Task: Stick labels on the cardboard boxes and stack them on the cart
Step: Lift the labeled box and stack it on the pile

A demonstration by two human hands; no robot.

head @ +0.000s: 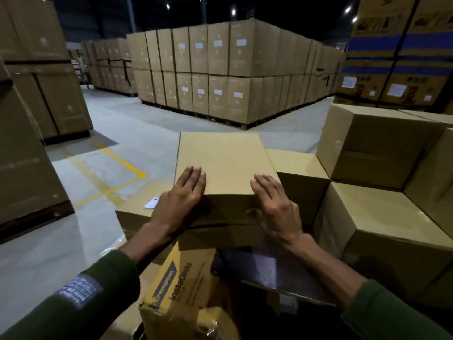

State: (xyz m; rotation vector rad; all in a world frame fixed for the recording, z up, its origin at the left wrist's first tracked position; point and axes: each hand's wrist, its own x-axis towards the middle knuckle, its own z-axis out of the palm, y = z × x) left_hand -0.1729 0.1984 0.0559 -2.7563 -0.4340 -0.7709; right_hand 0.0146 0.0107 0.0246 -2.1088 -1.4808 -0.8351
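A plain brown cardboard box (pixel 224 163) sits on top of other boxes in the middle of the head view. My left hand (pixel 180 201) grips its near left corner, fingers flat on the top face. At the near right corner my right hand (pixel 275 206) holds it the same way, thumb down the front face. No label shows on the box's visible faces. A small white label sheet (pixel 151 204) lies on the lower box (pixel 132 217) just left of my left hand. A blue-white label (pixel 78 289) is stuck on my left sleeve.
Stacked plain boxes (pixel 382 217) stand close on the right. A torn yellow printed carton (pixel 181 290) sits just below my wrists. Tall pallet stacks of cartons (pixel 220 69) fill the back and the left side (pixel 29 119). Grey floor with yellow lines (pixel 122 175) lies to the left.
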